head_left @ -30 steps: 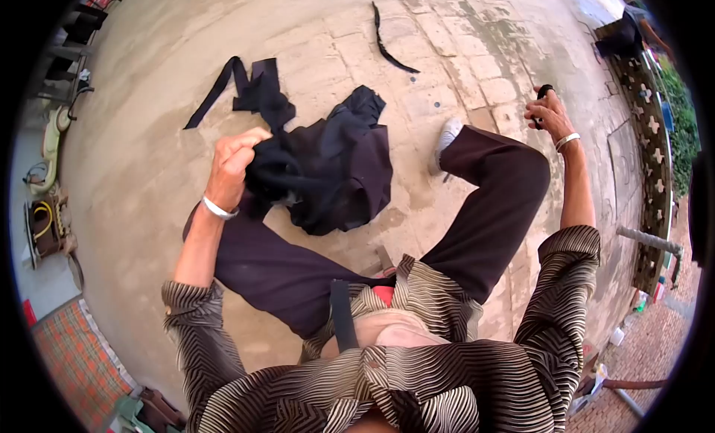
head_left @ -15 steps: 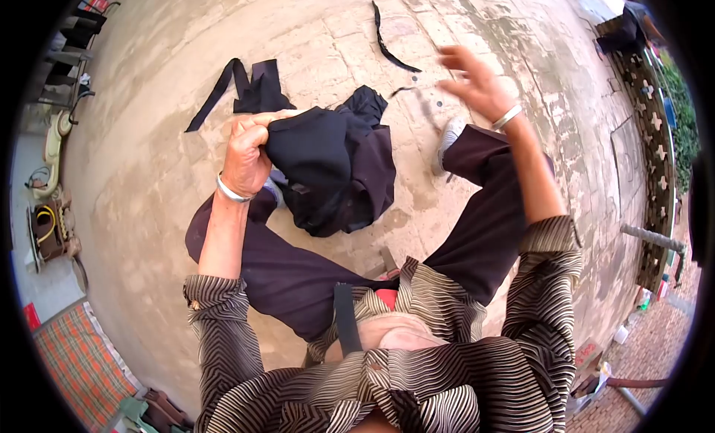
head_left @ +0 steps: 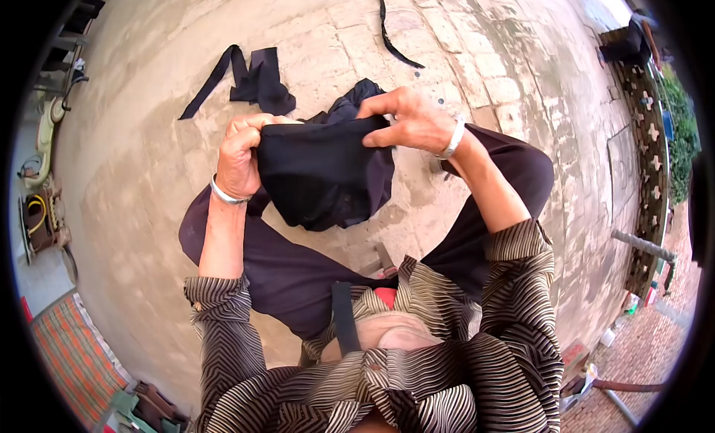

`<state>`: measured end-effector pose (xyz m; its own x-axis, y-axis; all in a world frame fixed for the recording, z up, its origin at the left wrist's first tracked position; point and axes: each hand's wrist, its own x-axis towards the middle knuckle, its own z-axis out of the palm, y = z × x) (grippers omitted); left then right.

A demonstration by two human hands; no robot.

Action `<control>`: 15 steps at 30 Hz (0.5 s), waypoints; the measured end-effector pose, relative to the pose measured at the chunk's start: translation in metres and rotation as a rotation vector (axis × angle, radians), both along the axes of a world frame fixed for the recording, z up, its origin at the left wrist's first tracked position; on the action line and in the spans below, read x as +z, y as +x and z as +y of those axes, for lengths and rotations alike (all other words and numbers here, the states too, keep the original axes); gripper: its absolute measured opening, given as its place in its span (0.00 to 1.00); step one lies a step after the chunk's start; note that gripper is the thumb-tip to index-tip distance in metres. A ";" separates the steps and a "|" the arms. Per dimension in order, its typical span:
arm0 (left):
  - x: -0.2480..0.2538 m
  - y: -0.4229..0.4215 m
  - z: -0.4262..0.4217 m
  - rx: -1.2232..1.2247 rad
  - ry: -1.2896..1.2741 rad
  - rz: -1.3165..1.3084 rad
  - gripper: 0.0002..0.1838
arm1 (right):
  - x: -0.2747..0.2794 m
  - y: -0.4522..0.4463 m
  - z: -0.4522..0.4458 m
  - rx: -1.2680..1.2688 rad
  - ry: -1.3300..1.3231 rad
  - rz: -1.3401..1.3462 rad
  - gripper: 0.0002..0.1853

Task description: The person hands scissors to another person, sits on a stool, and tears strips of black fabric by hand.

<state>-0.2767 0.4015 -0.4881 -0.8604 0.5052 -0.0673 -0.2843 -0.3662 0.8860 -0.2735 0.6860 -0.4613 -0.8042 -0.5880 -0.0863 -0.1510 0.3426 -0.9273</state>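
Between my knees hangs a dark cloth [head_left: 320, 172], its upper edge drawn out between both hands. My left hand [head_left: 244, 151] is closed on the cloth's upper left corner. At the right end of that edge, my right hand [head_left: 410, 120] pinches the cloth between thumb and fingers. More bunched dark fabric [head_left: 360, 96] shows behind the edge. On the ground beyond lie dark cloth scraps [head_left: 265, 81], one of them a long strip.
A thin black strip [head_left: 385, 32] lies farther off on the paved ground. Another person [head_left: 630, 44] is partly visible at the upper right by a patterned wall [head_left: 649, 142]. A checked mat [head_left: 77, 358] lies at the lower left.
My right hand has come from the far right to the cloth and taken hold of its edge; the black object it held is gone from it. My left hand has raised and spread the cloth.
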 end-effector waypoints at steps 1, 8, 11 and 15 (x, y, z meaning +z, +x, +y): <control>-0.001 0.000 -0.001 0.007 0.001 0.000 0.22 | 0.000 0.001 0.006 0.007 0.001 0.000 0.10; 0.008 0.001 0.009 -0.049 -0.071 0.037 0.12 | -0.006 0.005 0.034 -0.189 0.037 0.062 0.04; 0.004 -0.002 0.013 -0.080 -0.127 0.073 0.09 | -0.005 0.006 0.044 -0.266 0.061 0.053 0.04; 0.005 0.000 0.019 -0.006 -0.401 0.129 0.09 | -0.016 0.011 0.053 -0.366 -0.044 0.077 0.06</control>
<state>-0.2765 0.4206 -0.4828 -0.8717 0.4660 -0.1520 -0.1631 0.0167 0.9865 -0.2628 0.7390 -0.4777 -0.9650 -0.2624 0.0020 -0.0961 0.3465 -0.9331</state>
